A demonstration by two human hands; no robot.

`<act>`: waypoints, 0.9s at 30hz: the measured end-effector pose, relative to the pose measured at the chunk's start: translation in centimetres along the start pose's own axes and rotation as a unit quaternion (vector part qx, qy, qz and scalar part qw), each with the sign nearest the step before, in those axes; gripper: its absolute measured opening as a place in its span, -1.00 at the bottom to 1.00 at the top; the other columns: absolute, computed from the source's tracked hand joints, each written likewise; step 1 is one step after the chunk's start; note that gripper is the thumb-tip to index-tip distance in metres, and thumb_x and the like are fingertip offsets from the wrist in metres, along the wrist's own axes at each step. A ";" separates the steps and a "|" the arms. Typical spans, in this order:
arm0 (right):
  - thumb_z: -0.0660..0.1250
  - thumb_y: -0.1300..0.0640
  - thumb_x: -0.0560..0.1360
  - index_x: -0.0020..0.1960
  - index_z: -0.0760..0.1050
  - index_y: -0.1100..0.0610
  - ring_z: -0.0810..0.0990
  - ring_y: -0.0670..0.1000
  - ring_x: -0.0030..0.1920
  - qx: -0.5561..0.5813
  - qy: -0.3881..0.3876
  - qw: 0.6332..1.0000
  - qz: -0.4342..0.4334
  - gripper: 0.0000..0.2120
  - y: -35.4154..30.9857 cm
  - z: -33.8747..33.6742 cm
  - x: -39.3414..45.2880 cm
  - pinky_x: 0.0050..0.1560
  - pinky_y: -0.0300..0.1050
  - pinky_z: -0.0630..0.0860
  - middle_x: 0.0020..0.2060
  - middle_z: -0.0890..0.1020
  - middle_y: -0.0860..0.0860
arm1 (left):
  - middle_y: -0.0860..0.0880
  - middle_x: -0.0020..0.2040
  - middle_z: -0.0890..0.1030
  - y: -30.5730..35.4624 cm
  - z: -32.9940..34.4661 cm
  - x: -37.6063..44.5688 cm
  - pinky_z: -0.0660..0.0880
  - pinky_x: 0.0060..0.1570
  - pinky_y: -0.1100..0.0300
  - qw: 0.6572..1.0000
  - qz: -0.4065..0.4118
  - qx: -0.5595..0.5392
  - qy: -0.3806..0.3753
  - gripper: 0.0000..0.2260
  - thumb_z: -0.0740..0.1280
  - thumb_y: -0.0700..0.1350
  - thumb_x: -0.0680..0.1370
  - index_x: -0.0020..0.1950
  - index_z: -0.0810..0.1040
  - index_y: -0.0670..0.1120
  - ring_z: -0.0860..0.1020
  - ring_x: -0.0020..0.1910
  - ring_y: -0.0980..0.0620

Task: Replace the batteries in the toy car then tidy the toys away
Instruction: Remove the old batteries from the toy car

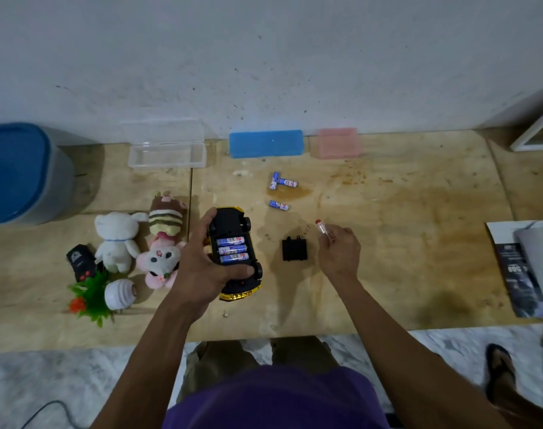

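The yellow toy car (233,230) lies upside down on the wooden table, its black underside up and its battery bay open with three blue batteries (232,250) in it. My left hand (199,267) grips the car from the left, thumb near the rear wheel. The black battery cover (294,249) lies loose to the car's right. My right hand (338,252) holds a small screwdriver (323,229) with a clear handle and red cap, just right of the cover. Three more blue batteries (279,181) lie loose farther back; one (279,205) sits apart.
Plush toys (115,239) (163,239), a black remote (81,262) and a small fake plant in a white pot (100,295) lie left of the car. A clear open box (166,156), a blue box (265,144) and a pink box (338,143) line the wall. A blue-lidded bin (19,171) stands far left, papers (524,267) far right.
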State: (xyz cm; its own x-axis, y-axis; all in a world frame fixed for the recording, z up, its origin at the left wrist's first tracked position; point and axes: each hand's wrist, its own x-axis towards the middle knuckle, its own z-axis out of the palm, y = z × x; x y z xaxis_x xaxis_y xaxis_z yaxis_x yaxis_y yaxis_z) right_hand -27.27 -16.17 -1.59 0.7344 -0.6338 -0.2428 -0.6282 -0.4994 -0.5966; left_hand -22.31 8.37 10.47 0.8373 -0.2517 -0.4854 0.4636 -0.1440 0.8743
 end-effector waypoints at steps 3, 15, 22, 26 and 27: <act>0.41 0.16 0.46 0.00 0.67 0.14 0.61 0.22 -0.05 -0.022 0.027 0.999 0.027 -0.85 0.0 0.3 0.0 -0.08 0.00 0.56 -0.16 0.70 0.10 | 0.04 0.35 0.51 -0.1 0.7 -0.2 0.65 -0.15 0.12 1.000 -0.004 -0.002 0.000 0.04 0.56 -0.53 0.22 0.55 0.27 0.10 0.68 0.04 0.00; 0.40 -0.04 0.52 -0.08 0.67 0.09 0.57 0.20 -0.03 -0.028 0.054 0.998 -0.010 -0.79 -0.7 -0.8 -0.6 -0.11 -0.01 0.49 -0.12 0.68 0.08 | 0.07 0.24 0.61 0.5 2.0 -1.4 0.66 -0.11 -0.01 0.999 -0.021 -0.027 0.005 0.04 0.53 -0.56 0.23 0.53 0.29 0.15 0.69 0.02 -0.06; 0.39 0.05 0.55 0.02 0.69 -0.04 0.61 -0.13 -0.13 0.227 -0.136 0.961 -0.081 -0.89 -10.7 -7.4 -7.3 -0.09 -0.31 0.54 -0.14 0.68 -0.17 | 0.07 0.27 0.59 1.6 2.0 -2.4 0.66 -0.07 -0.02 1.000 0.015 -0.023 -0.010 0.05 0.53 -0.55 0.25 0.53 0.27 0.21 0.67 0.09 -0.07; 0.35 0.01 0.58 0.10 0.69 -0.06 0.61 -0.14 -0.07 0.221 -0.174 0.958 -0.056 -0.83 -13.4 -8.1 -9.6 -0.03 -0.38 0.49 -0.03 0.66 -0.11 | 0.04 0.33 0.55 2.8 2.2 -3.0 0.64 -0.14 0.09 0.997 0.064 -0.014 -0.028 0.03 0.51 -0.56 0.29 0.55 0.25 0.17 0.67 0.08 -0.01; 0.33 0.00 0.59 0.13 0.67 -0.05 0.59 -0.17 -0.06 0.217 -0.176 0.959 -0.047 -0.81 -13.9 -8.2 -9.9 -0.07 -0.51 0.43 -0.01 0.65 -0.11 | 0.05 0.34 0.54 3.1 2.1 -3.1 0.64 -0.13 0.10 0.997 0.076 -0.008 -0.030 0.02 0.51 -0.55 0.29 0.55 0.24 0.16 0.66 0.09 0.00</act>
State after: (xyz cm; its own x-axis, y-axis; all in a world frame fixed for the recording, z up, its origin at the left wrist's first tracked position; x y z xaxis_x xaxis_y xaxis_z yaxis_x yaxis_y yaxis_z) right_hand -27.88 -7.80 15.35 0.8719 -0.3211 -0.3698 -0.4449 -0.2037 -0.8721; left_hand -24.04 6.67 14.68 0.8796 -0.3268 -0.3458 0.3374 -0.0838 0.9376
